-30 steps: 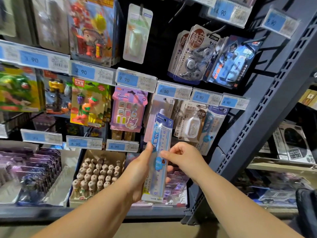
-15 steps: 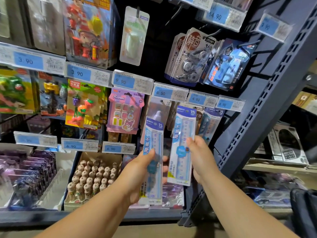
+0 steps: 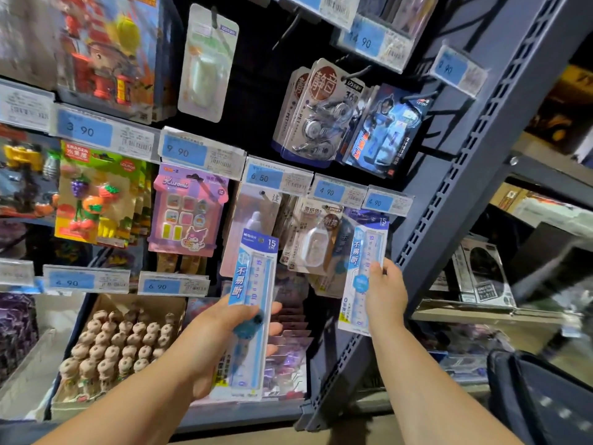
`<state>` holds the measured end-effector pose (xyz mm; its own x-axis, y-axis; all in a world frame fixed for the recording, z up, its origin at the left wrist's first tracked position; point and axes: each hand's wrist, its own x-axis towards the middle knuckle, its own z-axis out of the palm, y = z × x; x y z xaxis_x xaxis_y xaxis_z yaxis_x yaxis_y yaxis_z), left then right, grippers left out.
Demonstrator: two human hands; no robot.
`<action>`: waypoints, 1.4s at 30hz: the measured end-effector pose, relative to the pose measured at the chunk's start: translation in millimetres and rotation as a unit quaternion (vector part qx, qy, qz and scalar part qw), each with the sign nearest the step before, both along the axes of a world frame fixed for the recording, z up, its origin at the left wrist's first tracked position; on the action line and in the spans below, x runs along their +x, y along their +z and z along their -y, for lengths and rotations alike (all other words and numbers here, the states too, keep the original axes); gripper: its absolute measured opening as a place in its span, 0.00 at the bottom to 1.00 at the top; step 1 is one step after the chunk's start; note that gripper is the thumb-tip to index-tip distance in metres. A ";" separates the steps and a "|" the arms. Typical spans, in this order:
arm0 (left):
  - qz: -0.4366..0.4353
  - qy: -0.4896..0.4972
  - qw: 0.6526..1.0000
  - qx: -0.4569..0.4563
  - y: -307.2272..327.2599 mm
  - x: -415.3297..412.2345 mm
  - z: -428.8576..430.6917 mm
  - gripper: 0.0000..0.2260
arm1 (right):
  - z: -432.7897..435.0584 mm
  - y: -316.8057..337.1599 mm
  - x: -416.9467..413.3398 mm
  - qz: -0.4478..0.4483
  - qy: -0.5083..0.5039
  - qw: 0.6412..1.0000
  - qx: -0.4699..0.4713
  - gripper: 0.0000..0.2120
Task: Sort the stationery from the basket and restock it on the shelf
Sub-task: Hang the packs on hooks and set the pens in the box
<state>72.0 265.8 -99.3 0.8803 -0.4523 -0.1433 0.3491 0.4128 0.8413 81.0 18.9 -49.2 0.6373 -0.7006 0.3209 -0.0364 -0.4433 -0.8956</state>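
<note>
The fingers (image 3: 376, 268) of the right hand (image 3: 385, 293) are clasping a ruler pack (image 3: 362, 252) by its edge, raising it just under the rightmost 4.90 tag (image 3: 380, 202). The left hand (image 3: 221, 342) is gripping a second ruler pack (image 3: 255, 284) lower, before the shelf (image 3: 449, 203). Restocking is proceeding: next, the raised pack is needing to be hooked on there. Versus half a second earlier, it is sitting higher and further right.
</note>
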 end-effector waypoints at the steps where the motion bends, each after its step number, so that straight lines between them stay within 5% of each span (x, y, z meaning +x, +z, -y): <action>1: 0.007 -0.005 1.000 0.004 -0.4 0.9 -0.4 0.13 | 1.8 -0.8 1.8 -0.002 0.000 1.000 -0.002 0.05; 6: 0.010 -0.006 1.000 0.004 -1.4 6.0 -4.0 0.14 | 4.2 -4.7 9.0 -0.013 0.002 1.000 0.003 0.11; 12: 0.008 -0.008 1.000 0.007 -2.1 6.9 -9.5 0.28 | 1.8 -5.3 16.1 0.004 -0.001 1.000 0.028 0.12; 19: 0.015 -0.005 1.000 -0.011 -1.9 6.4 -10.8 0.21 | -0.2 -4.3 21.8 -0.001 -0.018 0.999 0.046 0.10; 29: 0.015 0.000 1.000 0.002 -5.2 9.0 -13.3 0.24 | -3.1 -10.8 32.8 0.005 -0.032 0.997 0.075 0.11; 34: 0.023 -0.003 1.000 0.011 -2.9 5.6 -12.0 0.14 | -0.1 -12.2 43.9 -0.036 -0.094 0.988 0.113 0.16; 39: 0.040 0.002 0.998 0.044 0.2 0.1 -13.8 0.22 | -5.8 -19.3 48.2 -0.143 -0.102 0.984 -0.023 0.16; 42: 0.048 -0.010 0.998 0.032 -0.4 -0.6 -12.4 0.15 | -15.5 -17.5 40.6 -0.148 -0.083 0.985 -0.033 0.13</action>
